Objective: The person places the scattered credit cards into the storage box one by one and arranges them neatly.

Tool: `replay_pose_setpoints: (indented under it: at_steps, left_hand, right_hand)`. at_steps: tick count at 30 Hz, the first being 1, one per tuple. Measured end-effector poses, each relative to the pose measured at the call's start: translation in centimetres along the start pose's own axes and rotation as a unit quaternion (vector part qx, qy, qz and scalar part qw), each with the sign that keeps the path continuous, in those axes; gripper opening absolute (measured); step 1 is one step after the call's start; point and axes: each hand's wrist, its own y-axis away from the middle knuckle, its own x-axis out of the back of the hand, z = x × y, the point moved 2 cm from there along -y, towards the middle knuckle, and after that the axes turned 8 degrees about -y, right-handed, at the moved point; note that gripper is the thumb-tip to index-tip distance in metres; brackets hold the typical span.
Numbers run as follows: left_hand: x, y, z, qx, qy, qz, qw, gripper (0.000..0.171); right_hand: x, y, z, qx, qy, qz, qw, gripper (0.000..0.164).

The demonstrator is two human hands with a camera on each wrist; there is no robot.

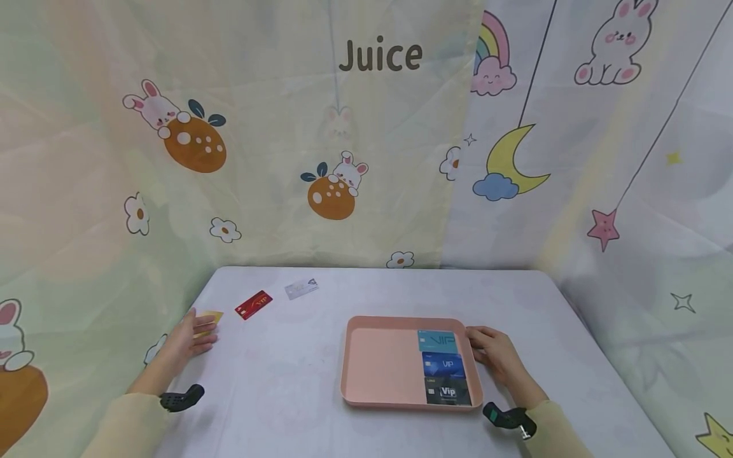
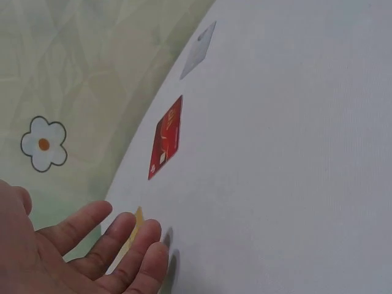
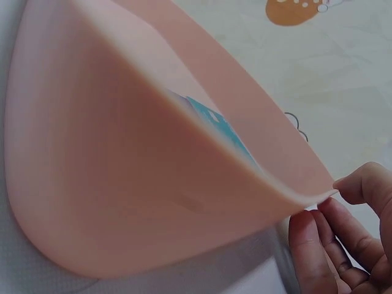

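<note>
At the table's left edge my left hand [image 1: 191, 337] hovers with fingers spread over a yellow card [image 1: 213, 316], which it mostly hides. The left wrist view shows those fingers [image 2: 144, 254] extended, with a sliver of the yellow card [image 2: 137, 222] behind them. My right hand [image 1: 499, 353] pinches the right rim of a pink tray [image 1: 380, 362], thumb above and fingers below in the right wrist view. Inside the tray, along its right side, a teal VIP card [image 1: 438, 341], a blue VIP card [image 1: 443, 365] and a black Vip card [image 1: 448, 391] form a column.
Beyond my left hand lie a red VIP card [image 1: 254, 305] and a pale silver card [image 1: 301, 289] on the white table [image 1: 286, 381]. A printed cloth backdrop [image 1: 275, 127] rises along the table's far and side edges.
</note>
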Motion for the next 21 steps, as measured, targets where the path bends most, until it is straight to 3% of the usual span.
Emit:
replay_pose_setpoints:
  at_steps: [13, 21]
  left_hand:
    - [0.6, 0.0, -0.4, 0.026, -0.106, 0.083, 0.9905, 0.084]
    - [1.0, -0.2, -1.2, 0.016, -0.225, 0.124, 0.9664, 0.065]
  right_hand:
    - [0.1, 0.1, 0.1, -0.001, 0.002, 0.001, 1.000, 0.055]
    - [0.1, 0.0, 0.1, 0.004, -0.015, 0.001, 1.000, 0.053]
